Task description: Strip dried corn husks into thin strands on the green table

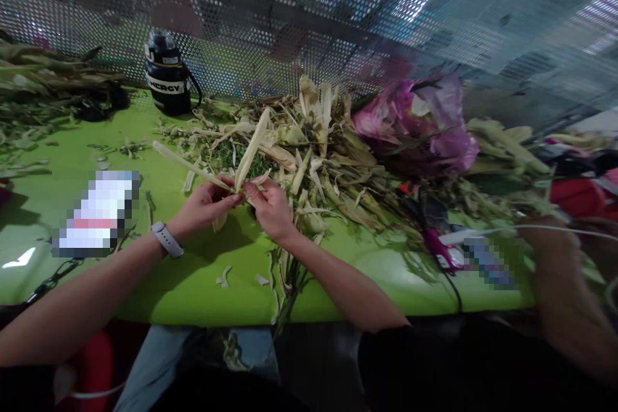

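Note:
Both hands meet over the front middle of the green table (193, 296), pinching pale strips of corn husk. My left hand (211, 203), with a pale watch strap on its wrist, closes its thumb and fingers on the base of the husk (251, 148). One strip of it points up and another sticks out to the left. My right hand (270, 209) grips the same base from the other side, fingers closed. The fingertips partly hide where the strips join. Just beyond the hands lies a pile of dried husks and green stalks (338, 187).
A dark bottle (167, 77) stands at the back left. At left lies a blurred-out phone (96, 215). A pink plastic bag (420, 119) rests behind the pile. Toward the right are a magenta device (447, 254) with a cable and another person's arm (560, 264). A perforated metal panel (270, 13) bounds the back.

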Action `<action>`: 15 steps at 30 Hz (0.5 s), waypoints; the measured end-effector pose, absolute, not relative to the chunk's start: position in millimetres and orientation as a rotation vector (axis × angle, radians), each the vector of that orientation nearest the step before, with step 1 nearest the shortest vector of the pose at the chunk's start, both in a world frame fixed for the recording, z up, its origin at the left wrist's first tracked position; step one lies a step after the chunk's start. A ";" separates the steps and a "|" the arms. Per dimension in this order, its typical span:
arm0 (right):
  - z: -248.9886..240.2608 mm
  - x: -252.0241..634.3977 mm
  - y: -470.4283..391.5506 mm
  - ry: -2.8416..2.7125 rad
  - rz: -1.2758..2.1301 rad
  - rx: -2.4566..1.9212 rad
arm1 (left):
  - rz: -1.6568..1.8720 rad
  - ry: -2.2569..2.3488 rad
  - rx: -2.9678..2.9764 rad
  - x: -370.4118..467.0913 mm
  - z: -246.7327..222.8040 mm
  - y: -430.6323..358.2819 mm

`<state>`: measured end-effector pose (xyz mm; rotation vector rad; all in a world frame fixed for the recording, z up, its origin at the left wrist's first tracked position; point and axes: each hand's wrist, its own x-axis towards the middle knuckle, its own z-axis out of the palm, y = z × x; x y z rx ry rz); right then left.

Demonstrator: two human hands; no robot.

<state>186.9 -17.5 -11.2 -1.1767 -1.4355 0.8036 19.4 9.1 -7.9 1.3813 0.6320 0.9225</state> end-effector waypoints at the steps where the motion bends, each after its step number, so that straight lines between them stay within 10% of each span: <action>1: -10.2 185.8 -18.5 -1.402 0.849 -1.166 | 0.899 0.647 1.390 19.5 -7.1 8.6; 15: -16.2 182.7 -16.1 -1.223 1.112 -1.271 | 0.893 0.685 1.626 19.2 -3.5 6.9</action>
